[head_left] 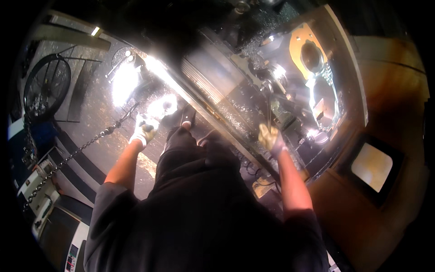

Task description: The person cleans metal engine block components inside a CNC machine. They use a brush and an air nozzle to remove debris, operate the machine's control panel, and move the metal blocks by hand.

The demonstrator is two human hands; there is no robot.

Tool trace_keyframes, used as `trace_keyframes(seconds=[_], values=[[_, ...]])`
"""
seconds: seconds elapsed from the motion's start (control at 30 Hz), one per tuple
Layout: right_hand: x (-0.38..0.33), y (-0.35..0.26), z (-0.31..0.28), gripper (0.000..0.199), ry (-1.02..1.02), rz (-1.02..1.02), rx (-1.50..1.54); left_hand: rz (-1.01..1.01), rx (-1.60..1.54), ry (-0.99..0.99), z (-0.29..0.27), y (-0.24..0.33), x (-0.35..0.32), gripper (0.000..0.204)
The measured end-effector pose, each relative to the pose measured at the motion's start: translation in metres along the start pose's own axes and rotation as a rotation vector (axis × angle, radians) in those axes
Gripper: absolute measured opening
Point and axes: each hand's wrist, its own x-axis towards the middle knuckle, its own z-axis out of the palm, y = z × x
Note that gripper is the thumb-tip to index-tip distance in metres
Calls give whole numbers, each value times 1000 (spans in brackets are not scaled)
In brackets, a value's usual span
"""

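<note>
My left hand [144, 130], in a pale glove, is closed beside a glaring metal part [164, 107] with a round hole. What its fingers hold is lost in the glare. A chain [86, 145] runs from the lower left up to a dark hook [127, 116] near this hand. On the right, past a long metal edge [217, 120], my right hand [271, 138], also gloved, closes round the lower end of a thin upright rod [270, 109]. Behind the rod is a machine interior with a large orange-lit plate [301, 50] around a round opening [311, 56].
A black spoked handwheel [47, 86] stands at the far left. A bright lamp-like glare [125, 84] lies ahead of my left hand. Metal chips cover the machine bed [240, 111]. A brown panel with a pale window [372, 167] is at the right.
</note>
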Motion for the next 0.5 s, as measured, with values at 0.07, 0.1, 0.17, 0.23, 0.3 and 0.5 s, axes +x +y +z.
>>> trace_keyframes(seconds=[0.07, 0.1, 0.17, 0.23, 0.3, 0.5], values=[[-11, -5, 4, 31, 55, -55, 15, -84, -257, 2, -19, 12, -8, 29], [-26, -23, 13, 37, 54, -38, 72, -134, -445, -16, -15, 4, -14, 27], [-43, -52, 17, 39, 40, 184, -1, -226, -762, 39, 34, -44, -3, 25], [-40, -40, 13, 43, 79, 119, -65, -245, -731, 1, 69, -73, -6, 27], [-56, -52, 23, 44, 129, 132, 47, -305, -777, 4, 40, -50, -31, 32], [-118, -111, -23, 18, 154, 308, -11, -688, -644, -161, 66, -80, -67, 52]])
